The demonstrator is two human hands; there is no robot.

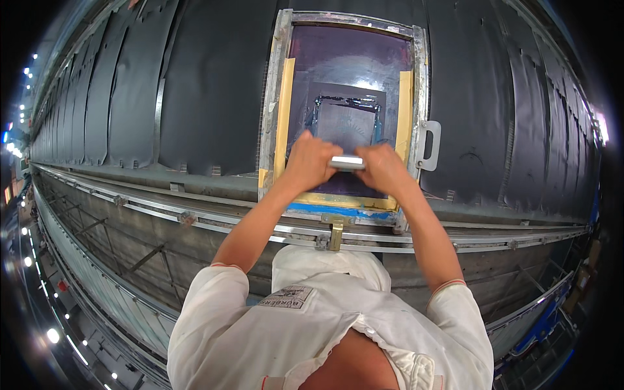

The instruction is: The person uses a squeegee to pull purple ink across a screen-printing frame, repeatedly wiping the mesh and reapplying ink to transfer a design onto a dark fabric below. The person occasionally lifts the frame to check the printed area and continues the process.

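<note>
Both my left hand (311, 161) and my right hand (383, 168) are closed on a squeegee (347, 162), whose pale, shiny bar shows between them. It lies across the lower part of a purple printing screen (351, 55) in a worn metal frame (282, 42). Above my hands, glossy dark ink (348, 101) outlines a lighter rectangle with a faint pattern. Yellow tape (404, 94) lines the screen's sides and near edge, with a blue strip (344, 211) below. A metal handle (434, 146) sticks out from the frame's right side. The squeegee's blade is hidden.
Black sheets (214, 84) cover a long bench to either side of the screen. Along its near edge runs a metal rail (481, 242), joined to the frame by a bracket (336, 233). My body in a white shirt is close against the rail. Small lights (53, 335) show at far left.
</note>
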